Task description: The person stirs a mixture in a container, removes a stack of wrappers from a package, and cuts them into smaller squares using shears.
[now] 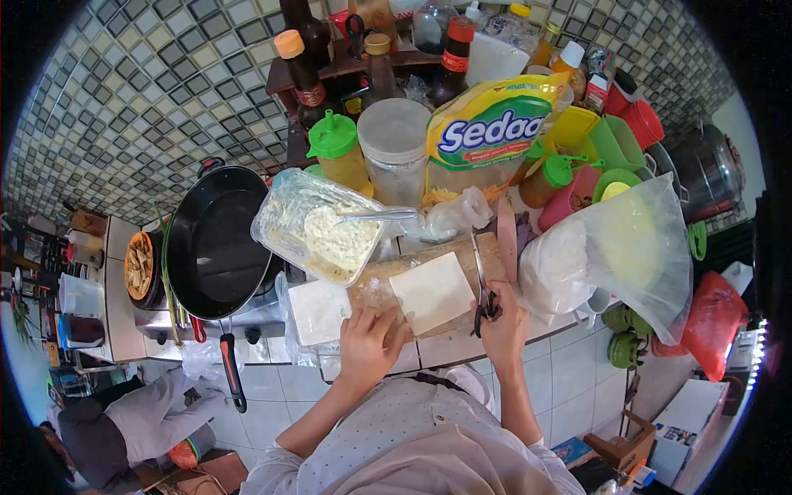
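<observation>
Both hands are seen near the centre of the frame, held apart. The left hand (370,342), left of centre, is held back up, its fingers loosely bent and slightly spread, tips directed toward the top; the thumb is angled out to the right. The right hand (503,326), right of centre, is closed, its fingers curled in. The left forearm (322,417) is slanted up from lower left; the right forearm (516,404) is held nearly upright. Both forearms are bared.
</observation>
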`<state>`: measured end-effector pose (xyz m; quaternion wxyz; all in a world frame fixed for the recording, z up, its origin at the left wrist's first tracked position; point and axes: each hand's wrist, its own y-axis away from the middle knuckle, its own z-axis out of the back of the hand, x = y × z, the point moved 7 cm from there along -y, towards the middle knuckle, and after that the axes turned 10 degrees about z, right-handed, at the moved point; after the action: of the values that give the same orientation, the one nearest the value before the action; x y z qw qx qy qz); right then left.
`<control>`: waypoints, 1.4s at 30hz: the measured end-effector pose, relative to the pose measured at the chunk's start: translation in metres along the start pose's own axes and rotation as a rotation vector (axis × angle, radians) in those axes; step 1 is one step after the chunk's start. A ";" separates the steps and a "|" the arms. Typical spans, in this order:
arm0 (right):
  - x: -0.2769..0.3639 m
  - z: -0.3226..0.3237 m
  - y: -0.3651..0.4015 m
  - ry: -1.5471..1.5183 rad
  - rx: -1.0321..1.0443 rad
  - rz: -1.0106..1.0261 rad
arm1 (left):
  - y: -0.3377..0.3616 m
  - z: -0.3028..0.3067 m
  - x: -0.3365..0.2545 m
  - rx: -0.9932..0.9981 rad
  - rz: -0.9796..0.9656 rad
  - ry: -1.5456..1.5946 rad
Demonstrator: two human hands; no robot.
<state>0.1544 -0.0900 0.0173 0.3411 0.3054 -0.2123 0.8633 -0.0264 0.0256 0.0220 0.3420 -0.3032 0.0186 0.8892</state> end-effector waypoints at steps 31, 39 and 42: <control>-0.018 -0.004 0.013 -0.383 0.089 -0.070 | 0.065 -0.057 0.007 0.973 0.587 0.716; -0.056 0.005 0.043 -0.515 0.221 -0.185 | 0.070 -0.079 0.009 0.968 0.745 1.154; -0.059 0.004 0.047 -0.525 0.236 -0.188 | 0.071 -0.089 0.010 0.957 0.648 1.038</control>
<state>0.1565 -0.1508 -0.0271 0.3150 0.5737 -0.1623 0.7384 -0.0296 -0.0438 -0.0681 0.1059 -0.4797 0.6461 0.5841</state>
